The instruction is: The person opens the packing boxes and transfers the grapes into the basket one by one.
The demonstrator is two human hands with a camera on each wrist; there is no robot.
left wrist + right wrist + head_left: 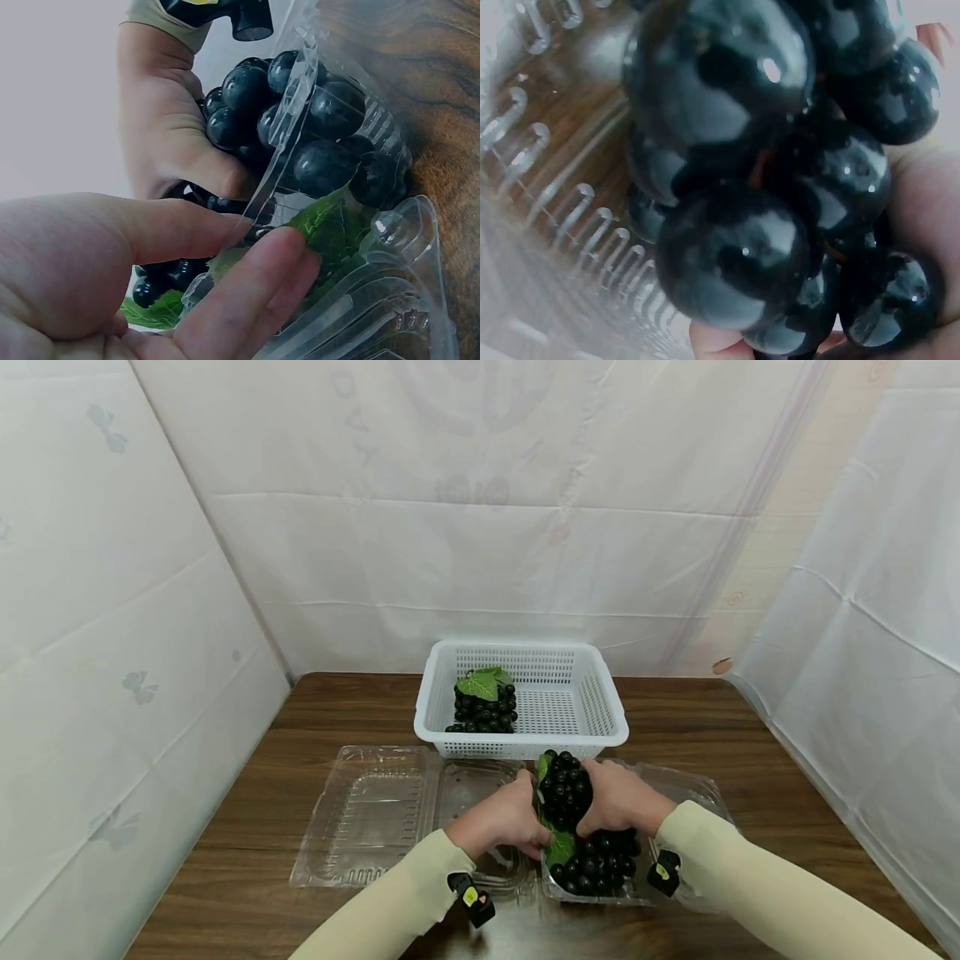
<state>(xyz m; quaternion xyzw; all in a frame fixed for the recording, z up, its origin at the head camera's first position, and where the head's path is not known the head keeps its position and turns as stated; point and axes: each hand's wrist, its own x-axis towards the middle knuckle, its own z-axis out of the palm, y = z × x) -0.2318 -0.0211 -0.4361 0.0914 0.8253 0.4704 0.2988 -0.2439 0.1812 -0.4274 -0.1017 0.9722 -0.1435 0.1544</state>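
My right hand point(618, 795) grips a bunch of dark grapes point(566, 789) over a clear plastic box point(592, 900) at the right. More dark grapes point(596, 864) lie in that box, with a green leaf point(558, 847) at its left side. Thumb and fingers of my left hand point(506, 814) pinch the box's thin left rim, beside the leaf; the left wrist view shows the rim point(281, 127) running down between them. Close up in the right wrist view, glossy grapes point(731, 255) hide most of the right hand's fingers.
Behind the hands stands a white perforated basket point(525, 739) holding a grape bunch point(483, 706) with leaves. An opened clear plastic box point(375, 814) lies at the left on the wooden table point(247, 860). White sheeting point(487, 560) hangs around the table.
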